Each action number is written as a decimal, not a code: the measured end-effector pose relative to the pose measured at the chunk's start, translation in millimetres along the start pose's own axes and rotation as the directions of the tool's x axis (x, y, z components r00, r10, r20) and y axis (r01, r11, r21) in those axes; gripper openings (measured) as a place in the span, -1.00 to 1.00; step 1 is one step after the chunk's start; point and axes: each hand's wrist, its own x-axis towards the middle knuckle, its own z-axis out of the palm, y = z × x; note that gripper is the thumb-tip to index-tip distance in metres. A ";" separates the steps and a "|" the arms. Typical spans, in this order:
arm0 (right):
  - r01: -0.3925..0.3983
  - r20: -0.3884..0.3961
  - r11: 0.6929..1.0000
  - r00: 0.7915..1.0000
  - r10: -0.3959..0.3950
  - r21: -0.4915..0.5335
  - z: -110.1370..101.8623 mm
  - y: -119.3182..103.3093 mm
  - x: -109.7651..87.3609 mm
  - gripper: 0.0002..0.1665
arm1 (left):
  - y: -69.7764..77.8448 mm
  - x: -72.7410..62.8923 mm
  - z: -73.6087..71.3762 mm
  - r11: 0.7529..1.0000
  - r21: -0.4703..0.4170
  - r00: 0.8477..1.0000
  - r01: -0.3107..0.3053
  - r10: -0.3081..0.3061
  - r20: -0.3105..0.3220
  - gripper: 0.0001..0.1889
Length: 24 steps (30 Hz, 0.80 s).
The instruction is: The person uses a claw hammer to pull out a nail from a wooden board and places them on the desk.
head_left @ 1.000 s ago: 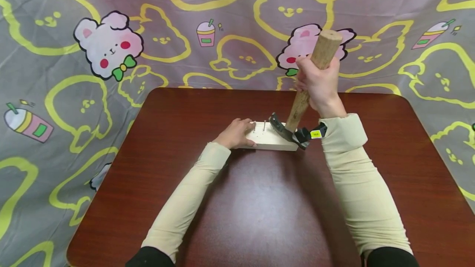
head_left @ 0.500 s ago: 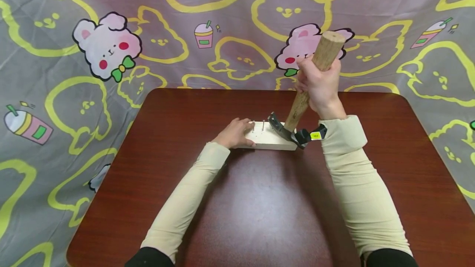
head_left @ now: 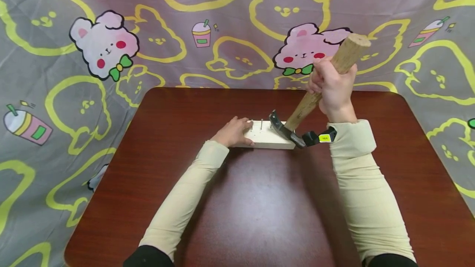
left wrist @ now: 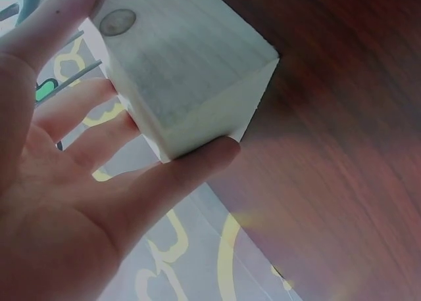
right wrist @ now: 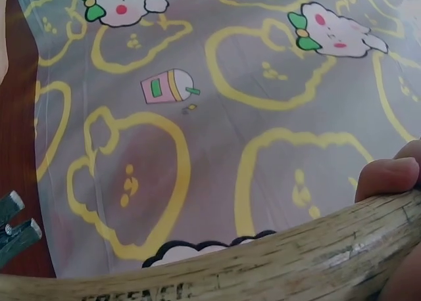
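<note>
A pale wooden block [head_left: 272, 138] lies on the table with several nails [head_left: 261, 124] standing up from its top. My left hand [head_left: 233, 132] holds the block's left end, thumb on the near side and fingers at the far side; the left wrist view shows the fingers around the block's end [left wrist: 197, 58]. High over the block's right end, my right hand [head_left: 335, 87] grips the wooden handle of a claw hammer [head_left: 306, 108]. The hammer's dark head sits low over the block, its claw by the rightmost nail. The right wrist view shows the handle [right wrist: 263, 268] and the claw's forked tips [right wrist: 20, 225].
A dark red-brown table [head_left: 156, 135] with rounded corners carries the block. Behind and beside it hangs a grey-pink curtain [head_left: 230, 19] with yellow cartoon outlines. A small black device with a yellow label [head_left: 325, 138] is at the right wrist.
My right hand has moved right and slightly down, tilting the hammer's handle further to the right. The head stays over the block's right end. My left hand keeps its hold.
</note>
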 end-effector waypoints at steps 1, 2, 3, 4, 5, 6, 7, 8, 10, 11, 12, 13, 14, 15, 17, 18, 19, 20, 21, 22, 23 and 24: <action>0.002 0.001 1.000 1.000 -0.002 0.012 -1.6 -0.3 0.2 -0.62 | -0.6 0.0 -0.2 1.000 0.002 1.000 0.001 -0.001 0.001 -0.17; 0.003 -0.001 1.000 1.000 -0.003 0.019 -3.0 -0.4 0.5 -0.63 | -1.2 -0.2 -0.2 1.000 0.005 1.000 0.003 -0.003 0.000 -0.17; 0.003 0.002 1.000 1.000 -0.003 0.027 -3.8 -0.2 0.7 -0.63 | -2.0 -0.2 0.1 1.000 0.009 1.000 0.000 0.000 -0.001 -0.17; 0.003 0.003 1.000 1.000 -0.003 0.026 -4.5 0.1 0.7 -0.64 | -2.6 -0.2 0.4 1.000 0.009 1.000 0.000 0.000 -0.003 -0.17; 0.004 0.005 1.000 1.000 -0.004 0.027 -4.8 0.5 0.7 -0.64 | -3.2 0.0 1.0 1.000 0.009 1.000 -0.004 0.004 -0.007 -0.18; 0.004 0.007 1.000 1.000 -0.004 0.027 -5.0 0.9 0.5 -0.64 | -3.6 0.0 1.4 1.000 0.009 1.000 -0.007 0.007 -0.009 -0.18; 0.005 0.005 1.000 1.000 -0.005 0.025 -5.2 1.1 0.2 -0.64 | -4.0 0.3 2.1 1.000 0.008 1.000 -0.011 0.011 -0.012 -0.18; 0.006 0.005 1.000 1.000 -0.007 0.021 -5.4 1.3 -0.1 -0.64 | -4.2 0.5 2.4 1.000 0.007 1.000 -0.014 0.014 -0.014 -0.18; 0.009 0.009 1.000 1.000 -0.010 0.019 -5.8 1.4 -0.7 -0.64 | -4.2 0.6 2.9 1.000 0.007 1.000 -0.018 0.018 -0.016 -0.18; 0.011 0.012 1.000 1.000 -0.011 0.020 -6.0 1.3 -0.8 -0.63 | -4.1 0.7 3.0 1.000 0.008 1.000 -0.021 0.021 -0.015 -0.18; 0.014 0.015 1.000 1.000 -0.015 0.019 -6.2 1.3 -0.9 -0.63 | -4.0 0.6 2.9 1.000 0.008 1.000 -0.021 0.021 -0.014 -0.18; 0.024 0.021 1.000 0.999 -0.024 0.007 -6.4 1.2 -1.1 -0.62 | -4.0 0.6 3.0 1.000 0.011 1.000 -0.024 0.024 -0.014 -0.18; 0.026 0.025 1.000 0.999 -0.027 0.008 -6.6 1.1 -1.2 -0.62 | -3.9 0.7 3.0 1.000 0.011 1.000 -0.027 0.027 -0.014 -0.18; 0.036 0.034 0.999 0.999 -0.036 -0.002 -6.7 0.9 -1.4 -0.62 | -3.8 0.7 3.1 1.000 0.012 0.999 -0.029 0.029 -0.014 -0.18; 0.039 0.043 0.999 0.998 -0.039 0.002 -6.6 0.5 -2.1 -0.62 | -3.4 0.6 3.4 0.999 0.015 0.999 -0.033 0.033 -0.013 -0.17; 0.051 0.049 0.999 0.998 -0.050 -0.006 -6.4 0.3 -2.5 -0.63 | -3.2 0.5 3.5 0.999 0.016 0.999 -0.034 0.034 -0.014 -0.17; 0.059 0.055 0.998 0.997 -0.059 -0.013 -6.1 -0.1 -2.9 -0.63 | -3.1 0.5 3.8 0.999 0.018 0.999 -0.035 0.035 -0.014 -0.17; 0.053 0.053 0.999 0.997 -0.053 0.002 -5.9 -0.7 -3.5 -0.63 | -2.9 0.5 4.0 0.999 0.014 0.999 -0.034 0.035 -0.016 -0.17; 0.061 0.057 0.998 0.996 -0.061 -0.006 -5.5 -1.2 -4.2 -0.63 | -2.7 0.5 4.2 0.999 0.015 0.999 -0.038 0.038 -0.017 -0.17; 0.053 0.055 0.999 0.997 -0.054 0.011 -5.2 -1.8 -5.1 -0.63 | -2.5 0.6 4.4 0.999 0.017 0.999 -0.044 0.044 -0.020 -0.17; 0.062 0.057 0.998 0.996 -0.063 0.003 -4.7 -2.4 -6.3 -0.63 | -2.4 0.7 4.4 0.999 0.017 0.999 -0.047 0.047 -0.022 -0.17; 0.073 0.059 0.997 0.996 -0.073 -0.007 -4.3 -2.9 -7.6 -0.62 | -2.3 0.8 4.4 0.998 0.019 0.998 -0.054 0.054 -0.027 -0.18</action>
